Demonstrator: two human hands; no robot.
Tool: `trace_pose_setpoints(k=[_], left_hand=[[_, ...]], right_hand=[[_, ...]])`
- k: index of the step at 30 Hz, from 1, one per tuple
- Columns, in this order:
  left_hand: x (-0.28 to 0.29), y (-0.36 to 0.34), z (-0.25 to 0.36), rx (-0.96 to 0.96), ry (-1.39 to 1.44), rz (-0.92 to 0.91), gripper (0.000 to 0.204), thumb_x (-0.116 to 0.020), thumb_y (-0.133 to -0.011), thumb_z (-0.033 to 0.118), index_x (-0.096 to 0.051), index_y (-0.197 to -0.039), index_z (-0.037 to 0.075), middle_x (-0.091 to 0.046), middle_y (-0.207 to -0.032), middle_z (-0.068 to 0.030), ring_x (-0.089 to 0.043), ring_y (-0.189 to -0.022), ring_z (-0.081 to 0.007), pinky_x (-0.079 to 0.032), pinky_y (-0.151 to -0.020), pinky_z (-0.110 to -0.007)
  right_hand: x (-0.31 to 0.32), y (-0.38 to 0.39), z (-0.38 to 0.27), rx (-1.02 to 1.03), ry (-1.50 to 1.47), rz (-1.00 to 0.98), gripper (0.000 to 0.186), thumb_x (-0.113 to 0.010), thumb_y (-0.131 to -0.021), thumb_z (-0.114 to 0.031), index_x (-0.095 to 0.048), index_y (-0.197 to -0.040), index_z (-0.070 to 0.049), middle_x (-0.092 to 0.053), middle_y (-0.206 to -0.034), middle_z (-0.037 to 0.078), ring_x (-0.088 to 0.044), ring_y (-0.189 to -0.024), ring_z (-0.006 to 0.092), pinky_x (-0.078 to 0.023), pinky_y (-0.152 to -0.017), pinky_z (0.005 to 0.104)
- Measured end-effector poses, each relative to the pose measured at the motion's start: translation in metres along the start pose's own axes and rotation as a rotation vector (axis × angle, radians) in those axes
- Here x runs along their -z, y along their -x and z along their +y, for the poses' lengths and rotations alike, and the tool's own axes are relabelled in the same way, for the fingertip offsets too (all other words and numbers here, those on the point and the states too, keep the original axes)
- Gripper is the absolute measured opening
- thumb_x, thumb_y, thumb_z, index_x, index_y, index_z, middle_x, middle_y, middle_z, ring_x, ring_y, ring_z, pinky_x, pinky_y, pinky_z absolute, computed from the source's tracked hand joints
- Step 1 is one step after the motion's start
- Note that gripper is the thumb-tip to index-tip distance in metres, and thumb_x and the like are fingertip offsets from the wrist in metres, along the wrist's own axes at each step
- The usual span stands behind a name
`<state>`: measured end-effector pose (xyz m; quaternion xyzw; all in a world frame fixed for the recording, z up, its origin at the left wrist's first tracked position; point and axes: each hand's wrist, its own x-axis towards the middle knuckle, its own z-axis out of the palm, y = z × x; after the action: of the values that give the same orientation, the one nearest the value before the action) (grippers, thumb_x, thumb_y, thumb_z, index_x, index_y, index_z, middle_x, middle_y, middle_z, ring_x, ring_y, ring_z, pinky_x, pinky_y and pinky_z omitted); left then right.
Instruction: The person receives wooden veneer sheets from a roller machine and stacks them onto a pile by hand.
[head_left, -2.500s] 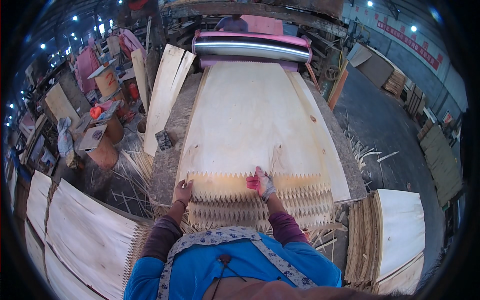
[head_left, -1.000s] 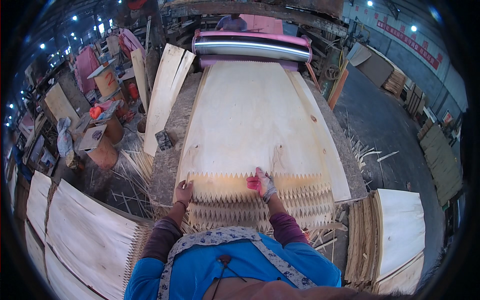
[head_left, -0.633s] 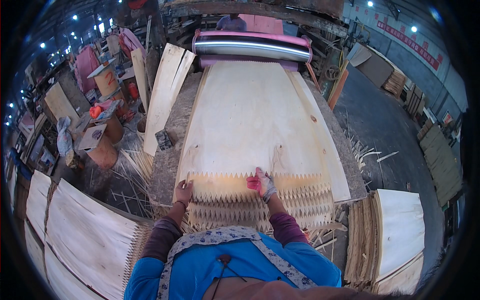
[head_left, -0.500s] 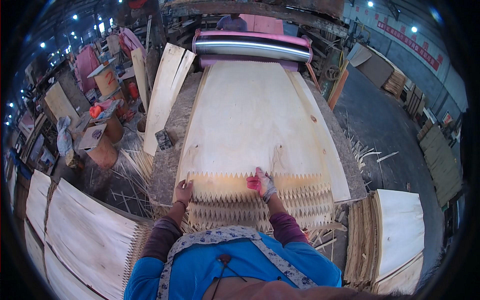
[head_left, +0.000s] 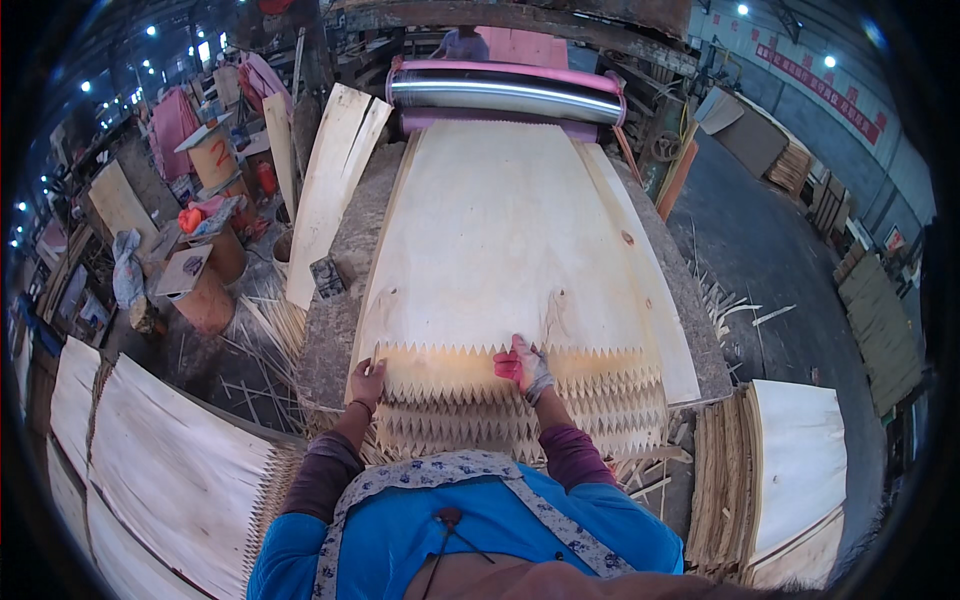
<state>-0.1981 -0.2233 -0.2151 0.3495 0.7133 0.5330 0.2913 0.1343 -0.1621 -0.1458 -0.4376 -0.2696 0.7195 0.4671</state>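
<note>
A broad pale wood veneer sheet [head_left: 480, 240] with a zigzag near edge lies on top of a stack of veneer [head_left: 520, 415], whose toothed edges are stepped toward me. My bare left hand [head_left: 367, 382] is closed at the left end of the top sheet's toothed edge, its thumb and fingers pinching the corner. Near the middle of the same edge, my right hand [head_left: 524, 366] wears a glove stained pink at the fingers. Its fingers are bent and closed on the sheet's edge; the fingertips are partly hidden.
Beyond the sheet's far end is a shiny metal roller [head_left: 505, 97] with pink-stained parts, and a person [head_left: 463, 45] behind it. Veneer stacks flank me at left [head_left: 180, 440] and right [head_left: 800, 460]. Wood scraps [head_left: 270, 375] litter the floor; drums [head_left: 205, 300] stand at left.
</note>
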Motion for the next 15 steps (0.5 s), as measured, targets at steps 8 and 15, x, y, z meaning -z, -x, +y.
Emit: trace_pose_setpoints(k=[8, 15], left_hand=[[-0.001, 0.011, 0.021, 0.054, 0.04, -0.011, 0.045, -0.067, -0.074, 0.028, -0.055, -0.104, -0.003, -0.06, -0.079, -0.0069, -0.053, -0.065, -0.0115, -0.045, -0.058, -0.026], [0.0, 0.008, 0.014, 0.051, 0.045, -0.023, 0.043, -0.067, -0.074, 0.027, -0.055, -0.103, -0.003, -0.06, -0.079, -0.0059, -0.053, -0.067, -0.0102, -0.044, -0.06, -0.026]], right_hand=[[0.001, 0.001, -0.001, 0.003, 0.0, 0.013, 0.041, -0.057, -0.077, -0.045, -0.049, -0.086, -0.006, -0.062, -0.072, 0.017, -0.059, -0.052, 0.0249, -0.051, -0.051, 0.0378], [0.0, 0.002, -0.001, 0.008, -0.013, 0.015, 0.039, -0.058, -0.078, -0.044, -0.05, -0.085, -0.006, -0.061, -0.071, 0.018, -0.059, -0.052, 0.0259, -0.051, -0.051, 0.0381]])
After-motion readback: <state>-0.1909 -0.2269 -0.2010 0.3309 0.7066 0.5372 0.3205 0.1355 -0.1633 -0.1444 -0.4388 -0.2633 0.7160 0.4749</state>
